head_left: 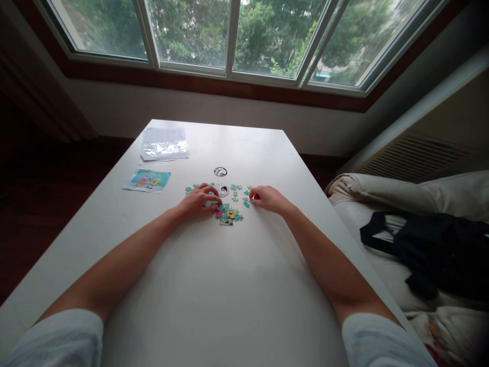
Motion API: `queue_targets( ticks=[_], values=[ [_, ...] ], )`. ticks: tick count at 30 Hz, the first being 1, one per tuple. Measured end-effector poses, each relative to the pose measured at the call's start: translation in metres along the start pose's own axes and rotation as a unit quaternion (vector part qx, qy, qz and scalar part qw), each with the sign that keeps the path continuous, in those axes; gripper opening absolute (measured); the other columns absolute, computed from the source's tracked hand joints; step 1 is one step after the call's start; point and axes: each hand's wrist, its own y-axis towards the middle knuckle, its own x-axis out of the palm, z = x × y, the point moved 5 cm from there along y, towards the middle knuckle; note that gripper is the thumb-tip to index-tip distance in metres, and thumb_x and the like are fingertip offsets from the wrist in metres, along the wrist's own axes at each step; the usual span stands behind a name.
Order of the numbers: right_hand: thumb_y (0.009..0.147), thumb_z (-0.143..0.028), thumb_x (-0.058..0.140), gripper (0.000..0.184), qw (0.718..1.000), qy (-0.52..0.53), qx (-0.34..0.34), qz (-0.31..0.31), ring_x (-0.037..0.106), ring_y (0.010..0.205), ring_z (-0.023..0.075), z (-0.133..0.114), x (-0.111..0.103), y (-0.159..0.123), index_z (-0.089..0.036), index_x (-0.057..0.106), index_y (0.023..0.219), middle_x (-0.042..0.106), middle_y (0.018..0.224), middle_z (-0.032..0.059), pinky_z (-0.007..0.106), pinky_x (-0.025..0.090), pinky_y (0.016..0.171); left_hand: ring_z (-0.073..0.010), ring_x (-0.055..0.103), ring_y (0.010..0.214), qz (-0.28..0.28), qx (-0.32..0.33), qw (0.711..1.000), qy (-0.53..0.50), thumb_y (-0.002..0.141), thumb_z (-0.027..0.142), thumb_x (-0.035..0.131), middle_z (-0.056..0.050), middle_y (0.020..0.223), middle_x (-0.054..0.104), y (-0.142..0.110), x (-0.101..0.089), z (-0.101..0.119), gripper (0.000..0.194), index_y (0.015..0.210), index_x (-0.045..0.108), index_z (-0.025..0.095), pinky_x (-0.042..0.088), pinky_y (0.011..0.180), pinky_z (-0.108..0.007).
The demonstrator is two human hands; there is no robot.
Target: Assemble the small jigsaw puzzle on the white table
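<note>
A partly joined jigsaw puzzle (229, 213) with yellow, pink and teal cartoon figures lies on the white table. My left hand (200, 200) rests at its upper left side, fingers apart and curved, the fingertips by the puzzle's edge. Some loose pieces are partly hidden behind that hand. To the right, my right hand (269, 199) has thumb and forefinger pinched on a small puzzle piece, mostly covered by the fingertips. Loose teal puzzle pieces (235, 193) lie between the hands, several of them close to the right fingertips.
Beyond the pieces are a round white item (221, 190) and a dark-rimmed round item (220, 172). A picture sheet (148, 180) and a clear plastic bag with papers (165, 144) lie at the table's left. Dark clothing (439, 250) lies on a pale sofa (382, 188) to the right.
</note>
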Motion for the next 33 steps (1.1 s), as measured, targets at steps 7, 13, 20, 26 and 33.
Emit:
queue_targets(
  ticks=[7,13,20,26,33],
  values=[
    [0.088,-0.02,0.064,0.013,0.998,-0.056,-0.016,0.005,0.062,0.098,0.0207,-0.011,-0.003,-0.005,-0.021,0.069,0.1,0.07,0.104,0.007,0.026,0.041,0.079,-0.0258,0.053,0.112,0.0,0.001,1.0,-0.005,0.094,0.038,0.063,-0.006,0.117,0.067,0.0,-0.001,0.002,0.023,0.111,0.077,0.033,0.044,0.103,-0.043],
    [0.084,-0.024,0.066,0.01,0.999,-0.034,-0.015,0.003,0.06,0.091,0.0186,-0.006,-0.002,-0.001,-0.019,0.066,0.093,0.069,0.1,0.0064,0.025,0.04,0.076,-0.0252,0.053,0.112,0.001,0.004,1.0,0.0,0.094,0.038,0.064,-0.006,0.118,0.067,0.0,0.001,-0.003,0.023,0.112,0.077,0.034,0.043,0.104,-0.043],
    [0.078,-0.016,0.063,0.008,0.998,0.054,-0.029,0.017,0.056,0.073,0.0129,0.0,0.0,0.001,-0.021,0.063,0.085,0.066,0.079,-0.0025,0.022,0.035,0.066,-0.0257,0.054,0.111,-0.003,0.009,1.0,-0.005,0.091,0.041,0.067,-0.006,0.118,0.068,0.0,0.002,-0.003,0.023,0.112,0.078,0.037,0.044,0.103,-0.044],
    [0.083,-0.018,0.061,0.009,0.988,0.131,-0.003,0.08,0.06,0.073,0.0121,-0.005,-0.001,0.003,-0.021,0.067,0.089,0.07,0.081,-0.002,0.022,0.041,0.07,-0.0247,0.054,0.111,-0.006,0.031,1.0,0.004,0.093,0.041,0.066,-0.005,0.117,0.068,0.0,0.001,0.002,0.024,0.114,0.077,0.039,0.044,0.104,-0.043],
    [0.087,-0.021,0.059,0.016,0.964,0.235,-0.067,0.101,0.064,0.081,0.014,-0.049,0.017,0.002,-0.021,0.069,0.099,0.072,0.088,0.0003,0.025,0.047,0.08,-0.0258,0.053,0.116,-0.01,0.043,0.999,0.015,0.09,0.046,0.07,-0.005,0.117,0.068,0.0,0.001,0.008,0.025,0.113,0.077,0.038,0.043,0.105,-0.042]
  ],
)
